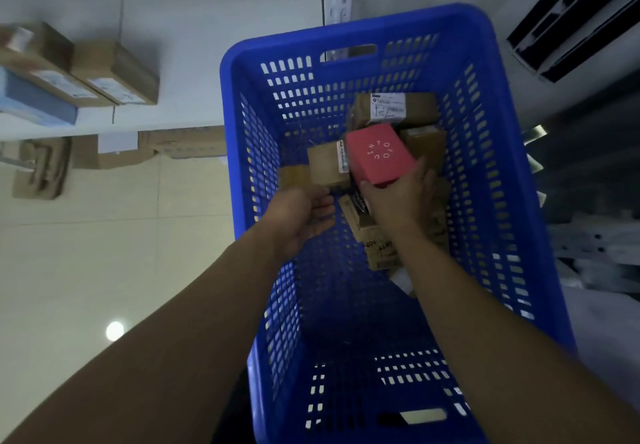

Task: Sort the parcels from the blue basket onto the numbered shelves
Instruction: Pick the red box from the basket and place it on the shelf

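Both forearms are angling down into the blue basket (349, 33). I am reading the right hand (398, 201) as clenching its grip on the near end of the red box (379, 154), thumb on one side, fingers on the other. The box is sitting tilted on top of the brown parcels (325, 166) at the far end of the basket.

Risk: the grip is covering only one end, so in my judgement the box could pivot or slip when lifted, or snag a neighbouring parcel.

The left hand (304, 215) is hovering just beside the pile, palm turned inward, fingers loosely curled, grasping nothing. Cardboard boxes (114, 73) are lying on a white shelf (180, 97) at left.
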